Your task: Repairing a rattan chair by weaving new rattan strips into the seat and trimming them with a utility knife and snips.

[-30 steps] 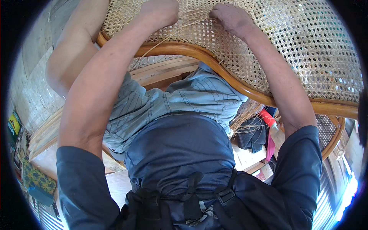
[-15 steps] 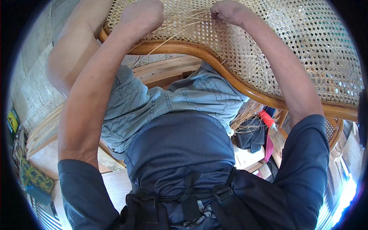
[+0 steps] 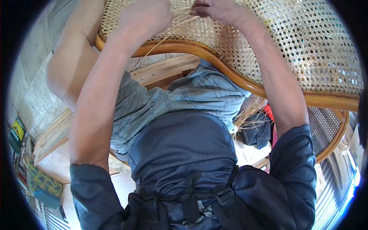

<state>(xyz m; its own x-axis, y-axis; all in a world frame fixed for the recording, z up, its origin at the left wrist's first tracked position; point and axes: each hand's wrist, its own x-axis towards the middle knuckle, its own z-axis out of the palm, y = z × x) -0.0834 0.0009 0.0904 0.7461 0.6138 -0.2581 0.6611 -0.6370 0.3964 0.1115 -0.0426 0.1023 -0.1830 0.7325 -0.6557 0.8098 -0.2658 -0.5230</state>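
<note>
Fingers of the right hand are drawn together at the top edge of the view, pinching the near end of a thin pale cane strand; the tips lie partly past the frame, so the exact grip is hard to read. Those of the left hand curl downward into the weave, knuckles up, and whether they close on the strand or only press on it cannot be told. Both hands rest on the woven cane panel, an open lattice of straw-coloured strips with small regular holes, which fills the upper right of the view. The strand runs from between the hands down and leftward across the panel, crossing over the curved wooden frame, a glossy honey-brown rail that borders the weave and sweeps toward the right. A second loop of the same frame shows lower right, with darker mesh inside it.

Below the rail a knee in light blue striped cloth pushes up just under the panel, and a dark blue garment with black straps covers the lap. A loose bundle of cane strips hangs beside the right forearm, near a dark cloth and something red. To the left, pale wooden boards and a rough grey wall bend with the lens, and a patterned green cushion lies low at the left edge.
</note>
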